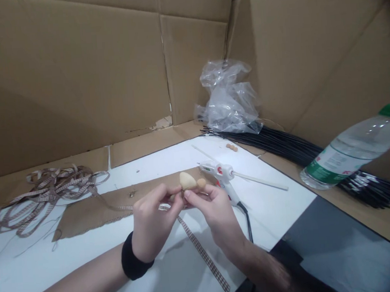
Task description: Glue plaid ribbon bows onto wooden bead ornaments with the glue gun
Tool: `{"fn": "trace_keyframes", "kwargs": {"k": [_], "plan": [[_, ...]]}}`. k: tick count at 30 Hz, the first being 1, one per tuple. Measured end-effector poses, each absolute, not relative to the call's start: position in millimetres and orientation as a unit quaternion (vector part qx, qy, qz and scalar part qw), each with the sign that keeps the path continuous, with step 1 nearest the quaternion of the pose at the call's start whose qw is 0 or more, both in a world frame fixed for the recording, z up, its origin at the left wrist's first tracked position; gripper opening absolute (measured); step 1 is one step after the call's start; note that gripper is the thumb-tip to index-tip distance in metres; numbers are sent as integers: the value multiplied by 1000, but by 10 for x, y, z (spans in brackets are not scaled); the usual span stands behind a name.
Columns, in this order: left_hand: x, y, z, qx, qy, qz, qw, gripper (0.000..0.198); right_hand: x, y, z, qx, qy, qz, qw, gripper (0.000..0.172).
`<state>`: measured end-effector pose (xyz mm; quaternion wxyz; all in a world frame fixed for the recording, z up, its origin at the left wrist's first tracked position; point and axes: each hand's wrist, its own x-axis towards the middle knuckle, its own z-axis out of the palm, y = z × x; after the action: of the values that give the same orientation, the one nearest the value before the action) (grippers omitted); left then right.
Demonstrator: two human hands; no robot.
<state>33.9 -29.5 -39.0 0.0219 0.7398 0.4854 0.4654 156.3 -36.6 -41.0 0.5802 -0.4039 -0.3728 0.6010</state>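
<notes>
Both hands meet over the middle of the white table point(177, 280). My left hand point(152, 224), with a black wristband, pinches a checked ribbon point(202, 252) against a small cream wooden piece point(187, 181). My right hand point(215, 207) pinches the same piece from the right, a small tan bead point(201, 183) beside its fingertips. The ribbon's free end trails down toward the table's near edge. A white glue gun point(218, 171) lies just behind my right hand, its black cord running toward me.
A heap of checked ribbon point(47, 187) lies at the left. A brown cardboard sheet point(96, 210) covers part of the table. Black sticks point(302, 152), a clear plastic bag point(228, 99), small wooden discs point(231, 147) and a tilted water bottle point(352, 153) sit at the right. Cardboard walls surround everything.
</notes>
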Motion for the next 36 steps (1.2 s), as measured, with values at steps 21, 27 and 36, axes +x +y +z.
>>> {"fn": "trace_keyframes", "kwargs": {"k": [21,27,36], "plan": [[319,-286,-513,815,405,380,-165,9,1613,-292,-445,-412,-364,620,560,9],[346,-335,-470,826,420,361,-102,26,1630,-255,-479,-406,-344,627,569,10],[255,-274,-82,706,512,377,311,26,1664,-256,-435,-410,-358,612,573,13]]}}
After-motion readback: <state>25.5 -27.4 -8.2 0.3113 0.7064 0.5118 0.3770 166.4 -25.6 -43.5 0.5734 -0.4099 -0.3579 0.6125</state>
